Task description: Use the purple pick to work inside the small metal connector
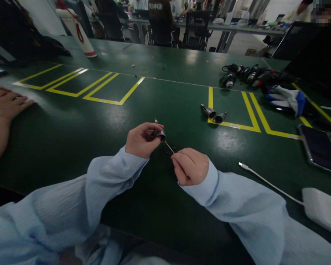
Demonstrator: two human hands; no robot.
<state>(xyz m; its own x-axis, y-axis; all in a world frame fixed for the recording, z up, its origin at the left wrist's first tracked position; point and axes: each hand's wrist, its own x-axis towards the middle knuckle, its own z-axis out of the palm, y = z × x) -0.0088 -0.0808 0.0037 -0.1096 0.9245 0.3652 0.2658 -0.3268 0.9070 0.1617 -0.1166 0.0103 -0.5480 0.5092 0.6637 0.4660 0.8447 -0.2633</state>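
Between the fingers of my left hand (142, 141) is a dark metal cup-shaped part (162, 136), its open mouth tilted down to the right and a narrow stem showing above the fingers. My right hand (191, 165) is closed on a thin metal rod (169, 147). The rod's far end meets the rim or mouth of the part; how deep it goes I cannot tell. Several tiny dark pieces (168, 152) lie on the table just under the rod. Two similar cup-shaped metal parts (209, 112) rest farther right by the yellow tape.
The green table (154, 176) bears yellow tape outlines. To the right are dark cabled devices (229, 79), blue-white gloves (288, 98), a phone (320, 149), and a white charger (322, 208) with its cable. Another person's hand (5, 106) lies at left; a cream bottle (78, 33) stands behind.
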